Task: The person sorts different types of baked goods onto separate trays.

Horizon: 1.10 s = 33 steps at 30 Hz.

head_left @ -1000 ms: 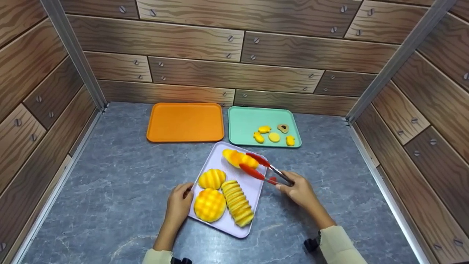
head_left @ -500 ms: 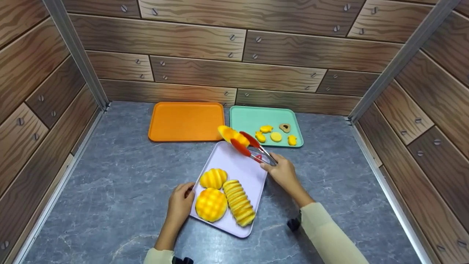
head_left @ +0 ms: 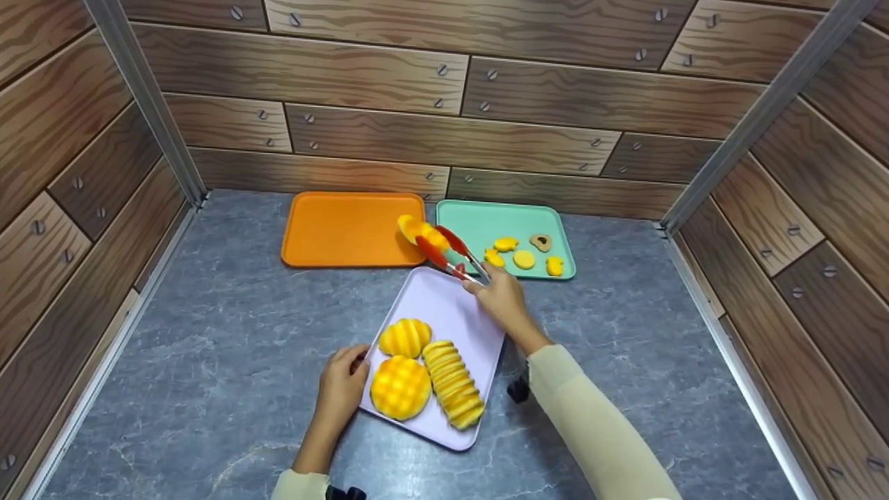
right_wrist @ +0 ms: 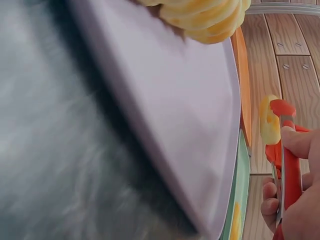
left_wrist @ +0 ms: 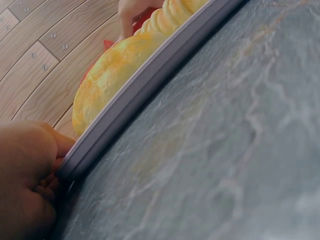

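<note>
Over the grey table (head_left: 215,333), beyond purple tray (head_left: 444,298) pinched by curled left hand (head_left: 340,383), squeeze bread (head_left: 410,226) gently with tongs (head_left: 431,252) gripped in right hand (head_left: 503,298).

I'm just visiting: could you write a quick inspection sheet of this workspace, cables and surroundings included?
Surface: grey marbled tabletop
Job's things: red-headed metal tongs hold an orange-yellow bread-like piece; lilac rectangular tray bears three yellow bread-like pieces; orange rectangular tray; mint-green rectangular tray with five small yellow or brown pieces
Clutter: nothing seen
Hands: bare left hand grips the lilac tray's edge; bare right hand holds the tongs
Cables: nothing seen
Surroundings: wood-plank-patterned walls, grey metal corner strips
</note>
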Tool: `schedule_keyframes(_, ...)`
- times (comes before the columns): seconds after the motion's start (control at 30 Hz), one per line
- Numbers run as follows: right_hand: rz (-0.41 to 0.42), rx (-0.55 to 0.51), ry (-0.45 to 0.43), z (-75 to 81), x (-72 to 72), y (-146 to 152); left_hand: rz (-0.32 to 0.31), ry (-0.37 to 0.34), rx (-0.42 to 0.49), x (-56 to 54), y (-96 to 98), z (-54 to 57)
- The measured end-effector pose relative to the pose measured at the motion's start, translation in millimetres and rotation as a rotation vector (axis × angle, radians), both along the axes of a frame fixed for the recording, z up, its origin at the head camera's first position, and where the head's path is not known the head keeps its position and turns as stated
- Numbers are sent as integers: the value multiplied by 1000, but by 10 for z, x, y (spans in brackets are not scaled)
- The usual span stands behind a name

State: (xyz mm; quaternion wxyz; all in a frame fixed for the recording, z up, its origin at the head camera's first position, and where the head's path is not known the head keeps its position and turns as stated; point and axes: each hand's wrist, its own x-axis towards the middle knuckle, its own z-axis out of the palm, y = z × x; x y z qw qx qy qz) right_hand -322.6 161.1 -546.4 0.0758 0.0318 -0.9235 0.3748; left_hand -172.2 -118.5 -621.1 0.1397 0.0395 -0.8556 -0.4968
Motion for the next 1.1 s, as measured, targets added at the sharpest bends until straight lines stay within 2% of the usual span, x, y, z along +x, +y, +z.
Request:
schedule_keyframes(0.3,26,49,28,-75,-230,-309,-1,4,-3,5,-23,7)
schedule_keyframes(0.6,20,21,54,-136,-418,-432,-10,26,-10,4,-5,6)
schedule_keyframes(1.1,22,21,8,-174,-573,-609,-15,11,-9,4,-14,8)
